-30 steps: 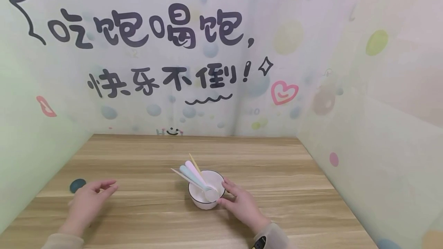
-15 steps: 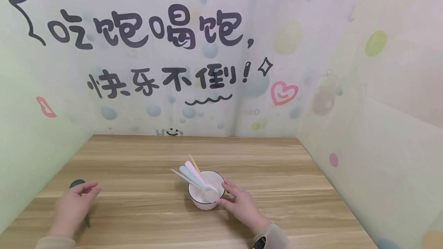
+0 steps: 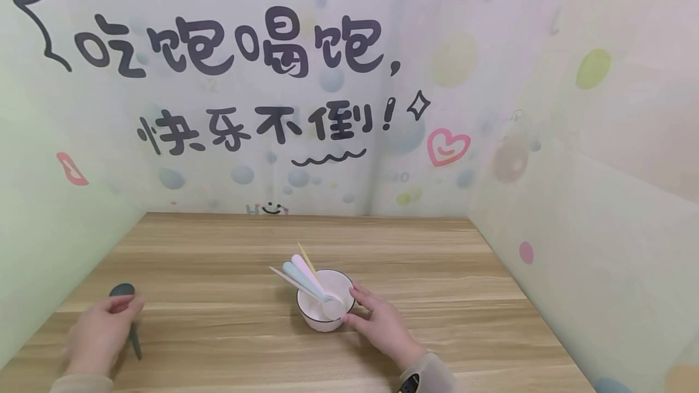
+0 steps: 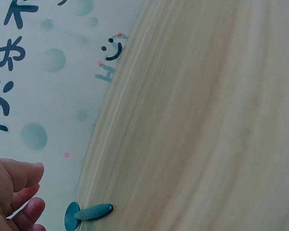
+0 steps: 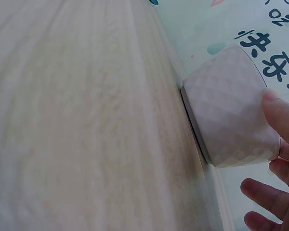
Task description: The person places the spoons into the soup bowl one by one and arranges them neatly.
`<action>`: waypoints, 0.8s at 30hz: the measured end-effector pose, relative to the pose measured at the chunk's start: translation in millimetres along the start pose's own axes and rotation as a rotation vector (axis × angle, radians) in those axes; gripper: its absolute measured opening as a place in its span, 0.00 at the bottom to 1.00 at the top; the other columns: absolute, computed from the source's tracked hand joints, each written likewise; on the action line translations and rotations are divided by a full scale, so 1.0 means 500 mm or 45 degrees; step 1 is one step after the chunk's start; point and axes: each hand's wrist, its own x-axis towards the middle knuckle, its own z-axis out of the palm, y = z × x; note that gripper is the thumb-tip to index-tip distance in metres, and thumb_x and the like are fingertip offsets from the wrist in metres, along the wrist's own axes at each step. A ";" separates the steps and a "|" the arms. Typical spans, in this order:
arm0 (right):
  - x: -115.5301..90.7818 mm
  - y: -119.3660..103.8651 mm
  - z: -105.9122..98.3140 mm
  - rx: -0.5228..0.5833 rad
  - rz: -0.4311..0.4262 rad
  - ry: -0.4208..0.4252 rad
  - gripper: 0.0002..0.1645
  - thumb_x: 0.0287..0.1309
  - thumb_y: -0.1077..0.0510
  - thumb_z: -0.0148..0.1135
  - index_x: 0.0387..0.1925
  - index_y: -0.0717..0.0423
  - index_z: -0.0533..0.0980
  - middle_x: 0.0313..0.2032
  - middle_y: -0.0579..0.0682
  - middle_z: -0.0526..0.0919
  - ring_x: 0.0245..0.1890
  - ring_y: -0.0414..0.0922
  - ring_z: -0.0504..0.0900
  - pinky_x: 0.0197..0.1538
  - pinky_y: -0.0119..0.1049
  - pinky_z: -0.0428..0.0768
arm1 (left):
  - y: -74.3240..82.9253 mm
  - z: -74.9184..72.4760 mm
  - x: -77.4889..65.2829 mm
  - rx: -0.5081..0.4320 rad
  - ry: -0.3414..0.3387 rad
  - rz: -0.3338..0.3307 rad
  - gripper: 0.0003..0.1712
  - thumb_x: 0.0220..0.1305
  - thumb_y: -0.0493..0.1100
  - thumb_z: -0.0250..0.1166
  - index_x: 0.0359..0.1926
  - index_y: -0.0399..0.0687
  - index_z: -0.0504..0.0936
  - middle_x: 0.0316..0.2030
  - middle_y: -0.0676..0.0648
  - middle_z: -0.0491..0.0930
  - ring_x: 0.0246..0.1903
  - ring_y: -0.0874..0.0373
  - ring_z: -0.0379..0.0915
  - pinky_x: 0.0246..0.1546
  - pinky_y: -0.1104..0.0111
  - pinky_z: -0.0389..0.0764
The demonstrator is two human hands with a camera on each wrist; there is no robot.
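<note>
A dark teal spoon (image 3: 135, 342) lies on the table at the left, its round end (image 3: 121, 289) pointing away. Just over its middle hovers my left hand (image 3: 98, 331), fingers loosely bent and holding nothing; the left wrist view has a gap between these fingers and the spoon (image 4: 95, 211). A white bowl (image 3: 319, 324) with a dark rim stands near the centre. My right hand (image 3: 386, 327) grips its right side, with the thumb against the faceted wall (image 5: 226, 110). Inside lean a light blue spoon (image 3: 297, 275), a pink handle (image 3: 303, 263) and two thin sticks (image 3: 284, 274).
The wood-grain table (image 3: 218, 247) meets a patterned back wall (image 3: 235, 181) with large dark lettering. Pale side walls (image 3: 568, 247) close it in on the left and right. A dark watch (image 3: 409, 382) is on the right wrist.
My left hand has moved left and slightly toward me, over the dark teal spoon, whose handle now shows. The right hand and the bowl have stayed put.
</note>
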 end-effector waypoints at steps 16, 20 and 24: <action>0.001 0.001 0.001 -0.004 -0.003 -0.008 0.38 0.54 0.38 0.66 0.61 0.55 0.73 0.65 0.45 0.70 0.63 0.50 0.70 0.62 0.50 0.67 | -0.016 0.014 0.003 -0.004 0.003 -0.185 0.46 0.64 0.67 0.53 0.67 0.36 0.60 0.61 0.31 0.65 0.53 0.29 0.60 0.42 0.41 0.54; 0.000 0.000 0.001 0.000 0.013 -0.012 0.38 0.54 0.39 0.66 0.62 0.54 0.73 0.65 0.44 0.70 0.64 0.50 0.69 0.62 0.49 0.67 | -0.024 0.019 0.009 0.064 -0.032 -0.225 0.44 0.64 0.67 0.53 0.66 0.36 0.61 0.64 0.28 0.60 0.54 0.26 0.58 0.43 0.41 0.55; 0.000 0.000 0.000 -0.003 0.011 -0.013 0.38 0.54 0.38 0.65 0.62 0.54 0.73 0.65 0.44 0.70 0.64 0.50 0.69 0.62 0.49 0.67 | -0.028 0.024 0.013 0.112 -0.059 -0.237 0.42 0.65 0.66 0.53 0.64 0.37 0.64 0.63 0.26 0.60 0.52 0.27 0.59 0.42 0.42 0.56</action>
